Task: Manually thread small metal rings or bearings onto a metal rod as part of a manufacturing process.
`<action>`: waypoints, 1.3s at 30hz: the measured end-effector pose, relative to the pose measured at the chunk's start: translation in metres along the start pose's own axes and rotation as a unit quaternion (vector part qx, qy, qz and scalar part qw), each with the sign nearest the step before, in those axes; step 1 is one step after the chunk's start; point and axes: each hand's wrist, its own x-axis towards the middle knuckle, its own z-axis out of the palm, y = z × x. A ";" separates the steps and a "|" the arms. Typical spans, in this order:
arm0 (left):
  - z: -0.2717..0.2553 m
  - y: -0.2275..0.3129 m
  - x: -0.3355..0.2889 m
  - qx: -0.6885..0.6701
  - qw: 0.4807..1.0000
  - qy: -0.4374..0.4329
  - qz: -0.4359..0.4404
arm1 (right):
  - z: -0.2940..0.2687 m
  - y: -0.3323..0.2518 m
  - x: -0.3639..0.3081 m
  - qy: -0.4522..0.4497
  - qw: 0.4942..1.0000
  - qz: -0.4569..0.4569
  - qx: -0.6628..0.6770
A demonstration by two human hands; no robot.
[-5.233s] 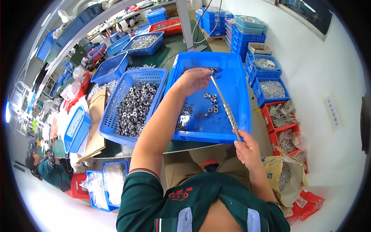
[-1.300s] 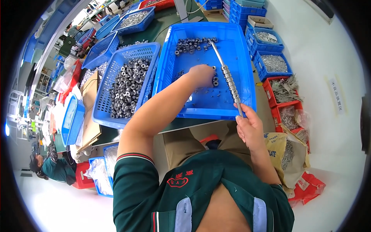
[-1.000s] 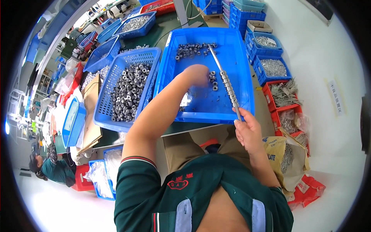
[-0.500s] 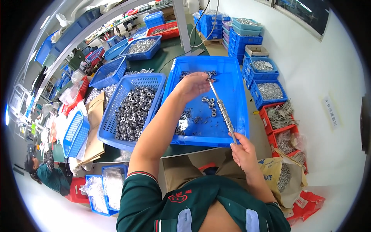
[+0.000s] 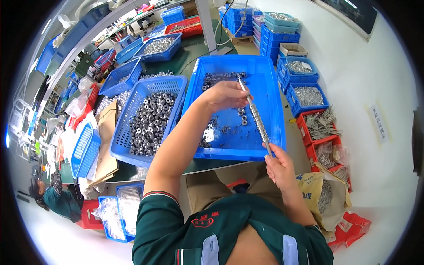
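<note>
My right hand (image 5: 281, 167) grips the lower end of a slim metal rod (image 5: 241, 84), which slants up and to the left above a blue tray (image 5: 269, 110). Several shiny metal rings (image 5: 257, 123) are threaded in a row along the rod's middle. Closed around the rod's upper part are the fingers of my left hand (image 5: 226, 95); whether a ring is between them is hidden. Loose dark metal rings (image 5: 212, 78) lie at the tray's far side, partly behind my left hand. A few more rings (image 5: 243, 119) and small bits lie near the tray's middle.
Left of the tray, a blue perforated basket (image 5: 115, 148) holds a heap of metal rings (image 5: 152, 121). Further bins crowd the green table. On the right stand stacked blue crates (image 5: 304, 77), red bins (image 5: 305, 132) of rods and an open sack (image 5: 309, 187). Another person (image 5: 62, 201) is far left.
My left hand has moved from the rod's upper tip a little down along it. The rod stays in my right hand at much the same slant. The view has shifted slightly.
</note>
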 end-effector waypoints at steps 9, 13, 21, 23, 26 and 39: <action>0.018 0.003 -0.006 0.073 0.995 -0.037 -0.054 | -0.003 0.000 -0.002 0.009 1.000 -0.010 0.013; 0.013 0.002 -0.005 0.126 0.990 -0.029 -0.058 | -0.002 -0.002 -0.001 0.013 1.000 -0.013 0.010; 0.002 -0.033 0.015 0.531 0.844 0.046 -0.050 | -0.002 -0.001 -0.002 0.019 0.999 -0.023 0.018; 0.009 -0.044 0.016 0.607 0.793 0.036 -0.026 | -0.003 0.000 -0.001 0.020 0.999 -0.021 0.017; 0.026 -0.050 0.014 0.757 0.651 0.043 -0.038 | -0.004 0.001 -0.001 0.012 0.999 -0.021 0.024; 0.002 -0.023 0.011 0.755 0.640 0.130 -0.061 | -0.002 -0.003 0.000 0.013 0.999 -0.022 0.019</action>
